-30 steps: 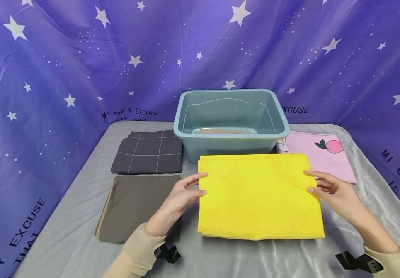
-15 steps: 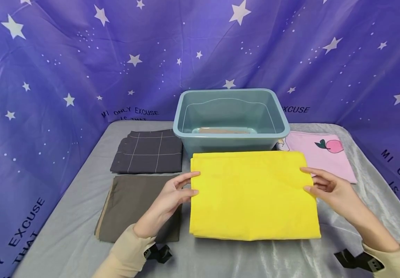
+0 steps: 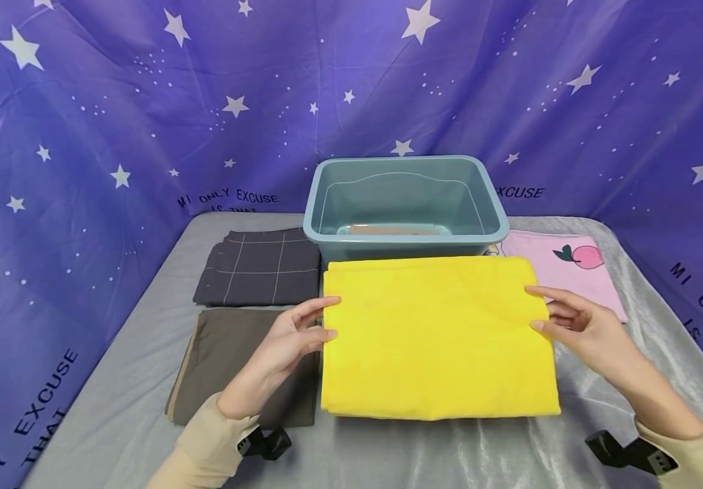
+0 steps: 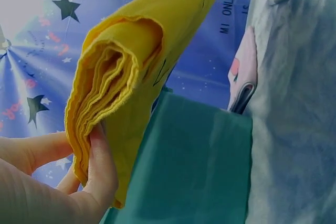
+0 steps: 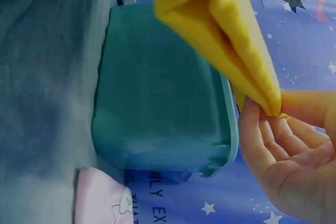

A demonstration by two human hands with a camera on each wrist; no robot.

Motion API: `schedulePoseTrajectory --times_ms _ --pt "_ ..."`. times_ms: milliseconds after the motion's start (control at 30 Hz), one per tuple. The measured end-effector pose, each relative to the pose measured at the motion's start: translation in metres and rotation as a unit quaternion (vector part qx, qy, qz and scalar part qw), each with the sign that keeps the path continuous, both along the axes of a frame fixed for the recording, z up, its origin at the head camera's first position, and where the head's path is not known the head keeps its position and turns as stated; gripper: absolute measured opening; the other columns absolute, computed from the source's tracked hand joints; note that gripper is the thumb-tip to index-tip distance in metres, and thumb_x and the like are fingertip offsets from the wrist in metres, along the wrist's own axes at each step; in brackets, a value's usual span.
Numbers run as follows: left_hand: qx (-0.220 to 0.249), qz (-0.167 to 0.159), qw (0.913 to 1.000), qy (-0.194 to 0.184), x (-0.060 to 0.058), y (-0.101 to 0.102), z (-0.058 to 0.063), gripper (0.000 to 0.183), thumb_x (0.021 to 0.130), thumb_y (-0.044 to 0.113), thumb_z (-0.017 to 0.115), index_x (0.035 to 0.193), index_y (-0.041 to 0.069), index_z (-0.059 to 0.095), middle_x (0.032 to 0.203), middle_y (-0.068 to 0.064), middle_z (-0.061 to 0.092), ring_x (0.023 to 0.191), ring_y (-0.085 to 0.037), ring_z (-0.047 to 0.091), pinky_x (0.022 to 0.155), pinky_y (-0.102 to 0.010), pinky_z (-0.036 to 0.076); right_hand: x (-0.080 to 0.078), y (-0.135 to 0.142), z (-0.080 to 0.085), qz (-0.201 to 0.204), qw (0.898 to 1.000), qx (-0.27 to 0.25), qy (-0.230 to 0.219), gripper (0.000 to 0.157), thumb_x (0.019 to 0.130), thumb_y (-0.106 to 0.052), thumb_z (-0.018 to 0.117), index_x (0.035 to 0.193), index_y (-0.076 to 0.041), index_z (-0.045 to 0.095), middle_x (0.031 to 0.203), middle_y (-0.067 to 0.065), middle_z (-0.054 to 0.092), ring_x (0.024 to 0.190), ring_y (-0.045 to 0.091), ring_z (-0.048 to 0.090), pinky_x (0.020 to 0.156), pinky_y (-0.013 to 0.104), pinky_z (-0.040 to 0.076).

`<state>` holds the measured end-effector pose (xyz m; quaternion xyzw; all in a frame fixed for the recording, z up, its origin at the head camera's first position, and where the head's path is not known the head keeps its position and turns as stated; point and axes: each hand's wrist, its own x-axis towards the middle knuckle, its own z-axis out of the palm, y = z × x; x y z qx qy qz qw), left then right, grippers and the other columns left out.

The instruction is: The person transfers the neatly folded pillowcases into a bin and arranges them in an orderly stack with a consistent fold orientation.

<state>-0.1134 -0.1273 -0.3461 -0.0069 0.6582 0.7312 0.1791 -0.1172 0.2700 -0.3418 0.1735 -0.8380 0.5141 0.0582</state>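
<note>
A thick, folded yellow cloth point(image 3: 439, 339) is held up between both hands, in front of the blue-green plastic tub point(image 3: 409, 239). My left hand point(image 3: 278, 350) pinches its left edge between thumb and fingers. At the opposite edge, my right hand point(image 3: 592, 334) pinches the cloth in the same way. Several stacked layers of the yellow cloth point(image 4: 107, 90) show at its end in the left wrist view, along with dark printed lines. In the right wrist view a folded edge of the yellow cloth point(image 5: 226, 40) hangs beside the tub point(image 5: 163, 87). The cloth hides the tub's lower front.
A dark grey checked cloth point(image 3: 259, 268) lies folded at the back left, with a brown-grey folded cloth point(image 3: 229, 356) in front of it. Right of the tub lies a pink cloth point(image 3: 571, 278) with a fruit print. A purple star-patterned curtain point(image 3: 278, 136) hangs behind the grey-covered table point(image 3: 412, 455).
The yellow cloth has shifted left and slightly up towards the tub. My left hand has moved left with it, my right hand a little less. Both keep their hold.
</note>
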Motion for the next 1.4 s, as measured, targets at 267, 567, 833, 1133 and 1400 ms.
schedulePoseTrajectory --times_ms 267,567,833,1133,1400 --pt "-0.005 -0.003 0.9999 0.013 0.000 -0.005 0.014 0.050 0.079 -0.002 0.058 0.127 0.007 0.047 0.136 -0.006 0.036 0.094 -0.018 0.055 0.079 -0.030 0.047 -0.001 -0.005 0.013 -0.013 1.000 0.007 -0.007 0.050 0.077 0.009 0.061 0.123 -0.007 0.052 0.082 -0.012 0.061 0.072 0.000 0.053 0.059 0.012 0.044" --pt "-0.013 -0.006 0.9997 0.021 -0.003 -0.007 0.026 0.049 0.080 -0.003 0.057 0.127 0.007 0.046 0.129 -0.009 0.042 0.094 -0.018 0.055 0.079 -0.030 0.047 -0.005 -0.005 0.021 -0.005 1.000 -0.003 0.004 0.051 0.076 0.012 0.060 0.122 -0.009 0.053 0.081 -0.011 0.062 0.071 0.001 0.052 0.058 0.011 0.043" --pt "-0.029 -0.011 0.9991 0.029 -0.008 -0.009 0.036 0.049 0.080 -0.001 0.057 0.127 0.010 0.046 0.129 -0.008 0.041 0.098 -0.022 0.053 0.084 -0.035 0.045 -0.007 -0.008 0.032 -0.035 0.999 0.028 -0.015 0.049 0.078 0.004 0.062 0.124 -0.010 0.052 0.086 -0.010 0.059 0.074 0.001 0.053 0.062 0.012 0.047" --pt "-0.032 -0.008 0.9988 0.037 -0.017 -0.010 0.046 0.049 0.081 -0.002 0.057 0.127 0.011 0.047 0.131 -0.006 0.040 0.100 -0.022 0.053 0.084 -0.034 0.046 -0.016 -0.009 0.045 -0.045 0.997 0.050 -0.042 0.048 0.081 -0.007 0.063 0.126 -0.017 0.050 0.083 -0.010 0.058 0.074 0.000 0.053 0.057 0.014 0.046" --pt "-0.030 -0.008 0.9989 0.034 -0.027 -0.011 0.054 0.050 0.081 -0.002 0.058 0.127 0.012 0.047 0.128 -0.006 0.043 0.098 -0.020 0.055 0.083 -0.031 0.047 -0.026 -0.010 0.051 -0.049 0.997 0.048 -0.046 0.048 0.081 -0.007 0.063 0.126 -0.018 0.051 0.086 -0.014 0.058 0.076 -0.001 0.053 0.060 0.011 0.043"
